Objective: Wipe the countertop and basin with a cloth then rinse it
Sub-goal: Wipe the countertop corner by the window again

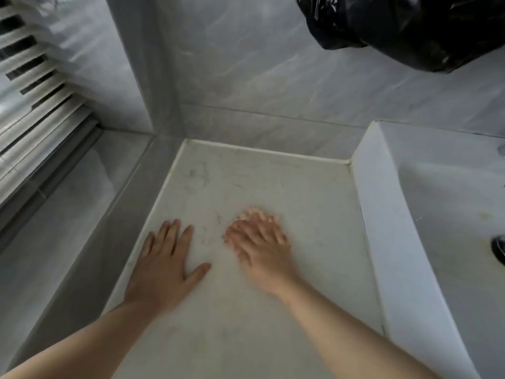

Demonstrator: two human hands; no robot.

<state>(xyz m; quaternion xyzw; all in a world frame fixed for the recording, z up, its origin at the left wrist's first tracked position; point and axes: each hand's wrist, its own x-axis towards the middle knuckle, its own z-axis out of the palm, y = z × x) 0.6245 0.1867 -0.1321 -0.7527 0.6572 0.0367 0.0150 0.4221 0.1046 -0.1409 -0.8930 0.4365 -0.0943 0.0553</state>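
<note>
A pale marbled countertop (246, 170) fills the middle of the head view. My left hand (164, 266) lies flat on it near its left edge, fingers straight and spread. My right hand (259, 242) is blurred with motion and presses a small pink cloth (252, 212) onto the counter; only the cloth's far edge shows beyond the fingertips. The fingers look fairly straight over the cloth. The white basin (451, 214) sits to the right, raised above the counter, with its dark drain (498, 247) at the frame's edge.
Grey marbled wall tiles (273, 77) rise behind the counter and a grey ledge (82, 228) runs along its left. A louvred window (32, 91) is at the far left. A black plastic bag (410, 28) hangs at the top right above the basin.
</note>
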